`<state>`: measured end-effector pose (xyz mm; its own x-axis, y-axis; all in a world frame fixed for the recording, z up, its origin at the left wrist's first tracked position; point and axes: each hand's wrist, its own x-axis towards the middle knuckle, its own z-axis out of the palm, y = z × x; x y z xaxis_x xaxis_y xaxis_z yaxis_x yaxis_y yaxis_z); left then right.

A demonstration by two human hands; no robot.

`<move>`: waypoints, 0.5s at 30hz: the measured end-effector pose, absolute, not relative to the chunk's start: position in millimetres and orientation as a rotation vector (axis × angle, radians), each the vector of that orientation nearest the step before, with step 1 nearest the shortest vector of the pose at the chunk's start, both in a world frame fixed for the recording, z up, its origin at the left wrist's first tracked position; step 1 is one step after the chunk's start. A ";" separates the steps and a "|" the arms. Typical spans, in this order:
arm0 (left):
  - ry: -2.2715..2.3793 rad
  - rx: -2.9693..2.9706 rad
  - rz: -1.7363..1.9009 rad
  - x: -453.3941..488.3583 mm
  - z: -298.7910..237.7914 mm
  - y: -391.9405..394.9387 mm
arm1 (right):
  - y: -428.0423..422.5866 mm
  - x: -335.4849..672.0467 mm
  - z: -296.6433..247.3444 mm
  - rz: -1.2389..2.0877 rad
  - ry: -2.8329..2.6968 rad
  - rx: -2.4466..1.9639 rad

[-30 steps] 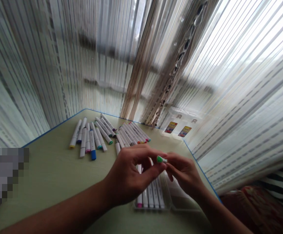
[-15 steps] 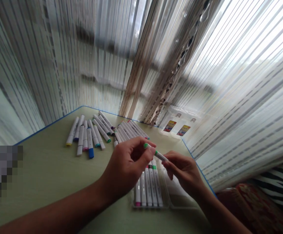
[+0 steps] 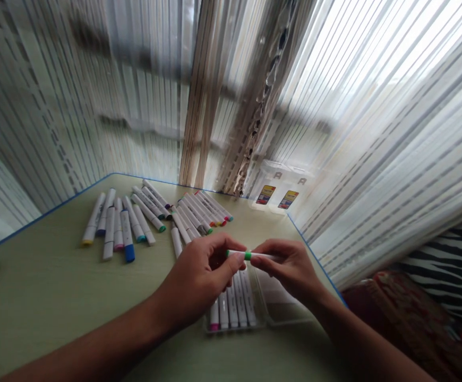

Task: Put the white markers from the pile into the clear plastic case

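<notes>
A white marker with green bands [image 3: 247, 255] is held roughly level between my two hands, above an open clear case. My left hand [image 3: 209, 268] pinches its green-tipped end between thumb and fingers. On the other end, my right hand [image 3: 289, 265] is closed, its fingers hiding much of the barrel. Below them lies the clear plastic case [image 3: 234, 330], with several white markers [image 3: 233, 302] side by side in its left half. The right half of the case [image 3: 281, 305] lies flat and is partly covered by my right hand.
Several loose markers [image 3: 126, 231] with coloured ends lie at the table's left, and more loose markers [image 3: 201, 212] lie behind my hands. A clear case with two labels [image 3: 276, 191] stands at the back by the curtain [image 3: 151, 95]. Zebra-striped fabric [image 3: 446, 265] is at the right.
The marker has turned from slanted to nearly level. My right hand has moved up along it, closer to my left hand. The camera view has shifted slightly to the right.
</notes>
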<state>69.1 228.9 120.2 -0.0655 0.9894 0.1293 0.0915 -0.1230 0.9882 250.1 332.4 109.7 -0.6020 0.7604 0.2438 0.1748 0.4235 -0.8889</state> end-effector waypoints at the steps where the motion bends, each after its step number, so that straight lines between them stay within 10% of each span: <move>1: 1.267 1.317 1.327 68.4 120.5 229.4 | 332.6 249.8 109.7 1.188 -2.011 -0.789; 15: 1.143 0.888 1.668 52.9 117.2 243.1 | 336.2 250.2 103.4 1.558 -1.717 -0.501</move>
